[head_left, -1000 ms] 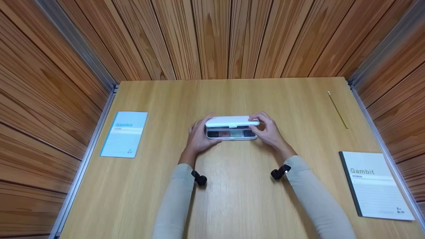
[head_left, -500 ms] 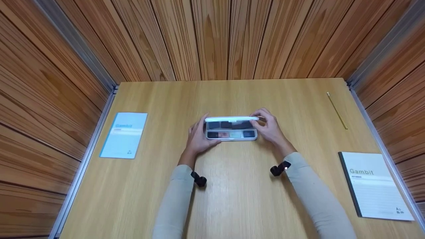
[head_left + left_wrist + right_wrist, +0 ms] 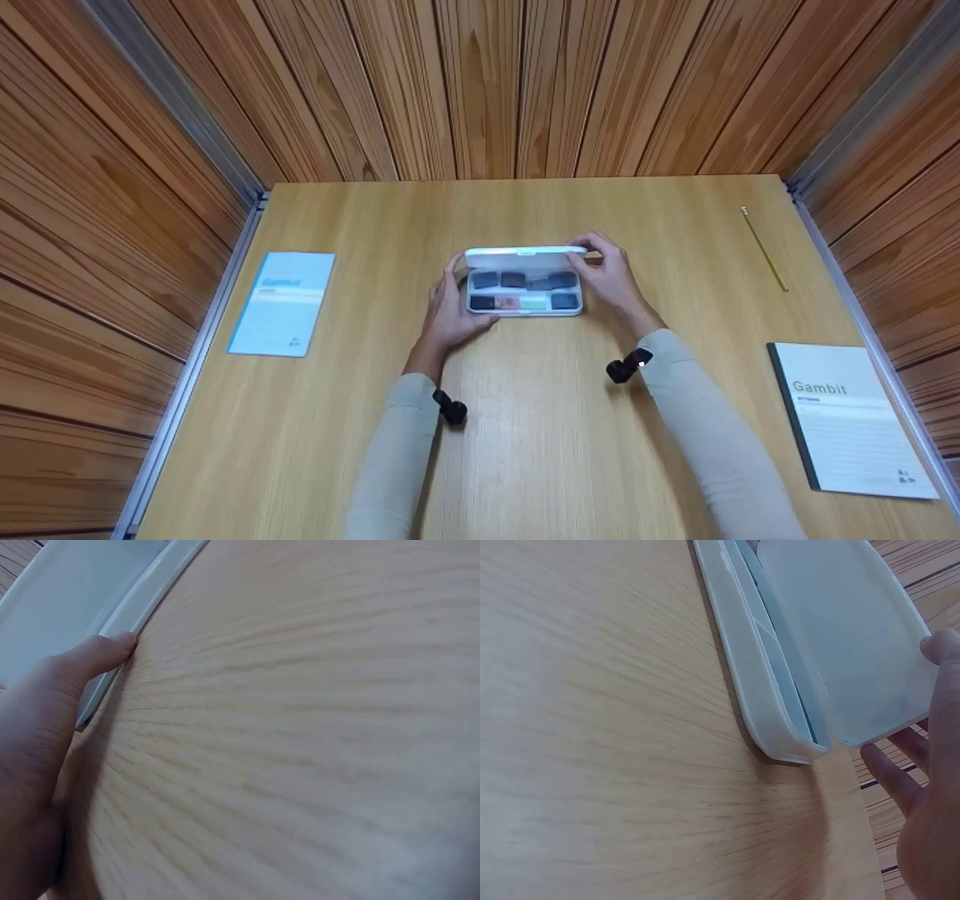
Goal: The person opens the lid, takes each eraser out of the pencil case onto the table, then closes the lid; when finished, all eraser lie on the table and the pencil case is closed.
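Observation:
A white plastic pencil case [image 3: 523, 313] lies on the table with its hinged lid [image 3: 517, 259] raised and leaning back. Inside, two rows of compartments hold several dark pieces, a pink piece [image 3: 507, 303] and a pale green piece [image 3: 533, 303]. My left hand [image 3: 450, 315] grips the left end of the case; its thumb lies on the front wall, as the left wrist view also shows. With thumb and fingers my right hand [image 3: 611, 279] pinches the right end of the lid. In the right wrist view the lid stands up from the case body [image 3: 761, 701].
On the left of the table [image 3: 540, 450] lies a light blue notebook [image 3: 281, 304]. At right front is a larger white notebook [image 3: 851, 420] with a dark spine. A thin gold pencil [image 3: 765, 250] lies at back right. Wooden walls [image 3: 480, 90] enclose the back and sides.
The lid has swung up and back in my right hand, which moved slightly away, uncovering the back row of compartments. My left hand stays on the left end of the pencil case.

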Tool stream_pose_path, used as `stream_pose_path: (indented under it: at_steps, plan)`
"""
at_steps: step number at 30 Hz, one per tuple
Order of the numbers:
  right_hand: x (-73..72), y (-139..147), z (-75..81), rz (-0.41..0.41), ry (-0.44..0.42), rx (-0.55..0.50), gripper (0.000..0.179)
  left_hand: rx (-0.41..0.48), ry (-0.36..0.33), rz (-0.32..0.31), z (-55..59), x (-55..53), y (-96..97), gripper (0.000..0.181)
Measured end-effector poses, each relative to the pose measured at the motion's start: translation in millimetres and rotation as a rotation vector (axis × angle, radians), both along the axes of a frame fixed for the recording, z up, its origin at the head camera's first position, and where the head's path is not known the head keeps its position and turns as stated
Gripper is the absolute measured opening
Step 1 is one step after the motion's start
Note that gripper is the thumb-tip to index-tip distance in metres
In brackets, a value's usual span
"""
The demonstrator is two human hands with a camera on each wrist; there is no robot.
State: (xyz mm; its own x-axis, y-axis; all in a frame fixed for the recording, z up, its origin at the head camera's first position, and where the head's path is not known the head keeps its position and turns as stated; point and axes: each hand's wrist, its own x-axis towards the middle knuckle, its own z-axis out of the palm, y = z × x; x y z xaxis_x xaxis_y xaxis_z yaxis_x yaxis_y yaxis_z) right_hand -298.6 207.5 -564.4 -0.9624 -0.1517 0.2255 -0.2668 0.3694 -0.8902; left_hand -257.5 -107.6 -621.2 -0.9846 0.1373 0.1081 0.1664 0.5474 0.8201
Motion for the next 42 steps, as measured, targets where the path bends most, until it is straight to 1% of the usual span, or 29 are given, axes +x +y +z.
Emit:
stream_pose_path:
  at_steps: [3,6,12,15,19,25,30,35,38,42]
  plan:
    - [-2.4,0,0.3,-0.008,-0.006,-0.002,0.025,0.011,-0.008,0.006,1.6,1.1,1.2,0.132]
    - [-4.4,1,0.2,-0.009,-0.017,-0.001,0.027,0.017,0.001,0.011,1.3,1.8,1.6,0.132]
    - [-6.4,1,0.4,-0.005,-0.052,-0.012,0.028,-0.002,0.07,-0.007,-1.5,1.2,0.8,0.128]
    - [-6.7,2,-0.5,-0.003,-0.053,0.0,0.03,0.005,0.091,-0.009,-3.0,1.0,0.4,0.127]
    - [-4.8,4,-0.6,0.011,-0.047,0.011,0.034,0.001,0.073,0.004,-3.4,1.6,0.3,0.129]
    - [-2.0,7,0.0,0.047,-0.062,-0.017,0.043,-0.023,0.03,0.021,-0.7,1.1,0.9,0.13]
    - [-2.7,8,0.1,0.065,-0.049,-0.024,0.051,-0.027,0.042,0.015,0.4,-0.3,0.3,0.13]
    - [-3.4,8,-0.1,0.066,-0.07,-0.033,0.059,-0.019,0.056,0.007,-0.3,-0.8,-0.4,0.13]
    - [-2.9,7,-0.3,0.071,-0.083,-0.041,0.06,-0.013,0.05,0.01,-0.4,-0.7,-0.7,0.131]
    - [0.1,10,-0.4,0.07,-0.073,-0.042,0.059,-0.007,0.041,0.012,-0.1,-0.6,-0.5,0.132]
